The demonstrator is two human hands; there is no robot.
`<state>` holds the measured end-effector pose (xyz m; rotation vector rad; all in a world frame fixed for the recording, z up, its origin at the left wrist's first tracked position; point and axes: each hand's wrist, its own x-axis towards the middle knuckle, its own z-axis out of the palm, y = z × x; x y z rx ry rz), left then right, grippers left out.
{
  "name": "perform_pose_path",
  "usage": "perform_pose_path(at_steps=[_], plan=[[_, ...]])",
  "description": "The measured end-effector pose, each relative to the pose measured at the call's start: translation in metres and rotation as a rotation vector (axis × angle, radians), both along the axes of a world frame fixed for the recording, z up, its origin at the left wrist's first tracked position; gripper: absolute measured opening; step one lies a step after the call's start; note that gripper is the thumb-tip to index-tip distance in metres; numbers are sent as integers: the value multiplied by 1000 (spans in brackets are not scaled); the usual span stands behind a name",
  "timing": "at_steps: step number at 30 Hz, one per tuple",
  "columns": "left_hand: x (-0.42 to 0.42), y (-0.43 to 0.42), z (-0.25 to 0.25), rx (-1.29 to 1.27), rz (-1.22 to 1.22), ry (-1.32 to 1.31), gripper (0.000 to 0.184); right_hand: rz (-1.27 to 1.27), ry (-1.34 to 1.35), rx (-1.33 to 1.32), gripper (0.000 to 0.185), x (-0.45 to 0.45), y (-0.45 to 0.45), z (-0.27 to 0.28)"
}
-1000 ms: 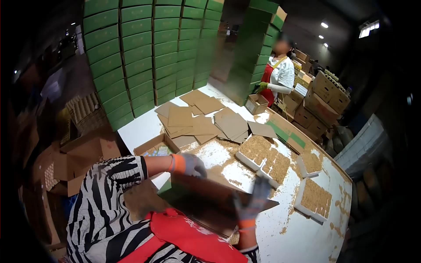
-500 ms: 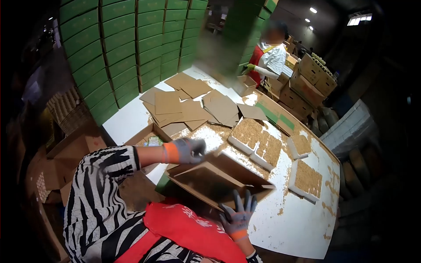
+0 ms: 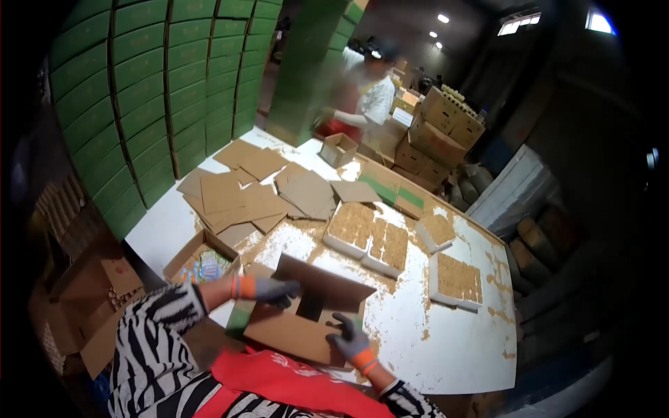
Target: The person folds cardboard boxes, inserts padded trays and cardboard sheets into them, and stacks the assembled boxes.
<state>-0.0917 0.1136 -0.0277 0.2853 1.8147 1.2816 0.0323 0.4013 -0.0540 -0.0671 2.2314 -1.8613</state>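
Note:
An uncovered cardboard box (image 3: 296,333) stands at the near edge of the table, its flaps raised and its inside partly dark. My left hand (image 3: 274,291), in a grey glove with an orange cuff, is closed at the box's left edge, fingers reaching over the opening. At the right near corner my right hand (image 3: 350,340), gloved alike, curls its fingers over the rim. To the left sits a smaller cardboard box (image 3: 182,259) with colourful packets (image 3: 209,267) in it. Flat cardboard sheets (image 3: 261,205) lie overlapping beyond.
White trays (image 3: 456,279) filled with tan granular material stand on the white table (image 3: 453,348), with crumbs scattered around. Green boxes (image 3: 139,83) are stacked high at the left. Across the table a person (image 3: 376,90) stands near a small cardboard box (image 3: 339,150) and stacked cartons (image 3: 439,132).
The box has turned more upright, its opening now facing up. My right hand has gone from spread fingers to curled at the rim; my left has come down to the left edge. The view has shifted.

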Motion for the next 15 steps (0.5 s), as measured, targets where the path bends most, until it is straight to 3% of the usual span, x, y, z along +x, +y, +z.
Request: perform_pose_path(at_steps=[1,2,3,4,5,7,8,9,11,12,13,14,15], plan=[[10,1,-13,-38,-35,192,51,101,217,518,62,-1,-5,11],[27,4,-14,-221,-73,711,48,148,532,809,63,-4,-15,39],[41,16,-31,-336,138,897,42,194,841,1091,65,-13,-25,66],[51,26,-17,-435,132,896,45,187,952,1330,68,-27,-23,69],[59,31,-4,-537,131,895,50,65,929,1216,69,-44,-25,79],[57,30,-12,-454,388,1337,63,-156,861,983,70,-70,-31,94],[63,27,-18,-416,520,1541,70,-133,755,958,62,-68,-31,82],[66,19,-10,-423,578,1508,85,0,593,905,58,-55,-30,76],[60,12,-9,-482,729,1342,87,283,283,811,49,-27,-19,71],[53,13,-28,-585,731,1094,89,348,457,821,43,-16,-18,63],[46,7,-3,-589,490,424,86,417,632,813,37,-7,-16,53],[42,7,-23,-595,491,585,85,331,609,544,35,-11,0,27],[39,5,-45,-609,485,745,84,85,307,409,39,-11,22,-1]])
